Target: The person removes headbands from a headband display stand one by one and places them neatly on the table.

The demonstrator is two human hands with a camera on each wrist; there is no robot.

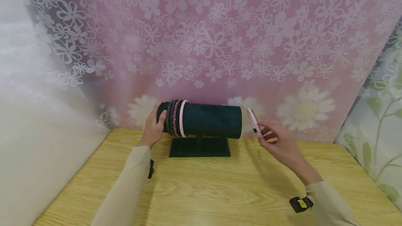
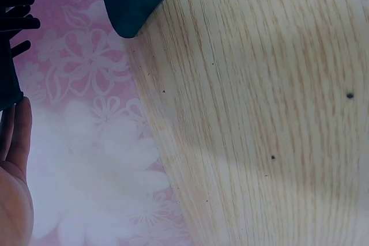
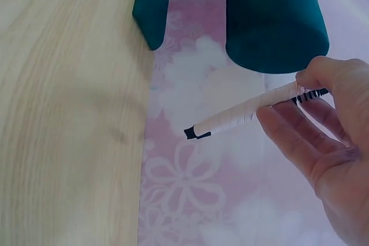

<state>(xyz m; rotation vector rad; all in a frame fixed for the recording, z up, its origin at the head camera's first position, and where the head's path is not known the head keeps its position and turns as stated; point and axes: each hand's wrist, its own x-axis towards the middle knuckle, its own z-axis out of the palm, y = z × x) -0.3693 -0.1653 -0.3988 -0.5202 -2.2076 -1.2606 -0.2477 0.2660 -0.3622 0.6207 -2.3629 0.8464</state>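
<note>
The left hand (image 1: 153,129) grips the dark display stand (image 1: 216,119), several headbands (image 1: 175,118) just beside its thumb. The right hand (image 1: 281,144) pinches a separate pink headband (image 1: 254,121).

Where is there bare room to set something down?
On the table, between the forearms and in front of the stand's base. The dark roll is also bare right of its pale pink headband. It is crowded at the roll's left end, where headbands sit side by side and the left hand grips.
</note>
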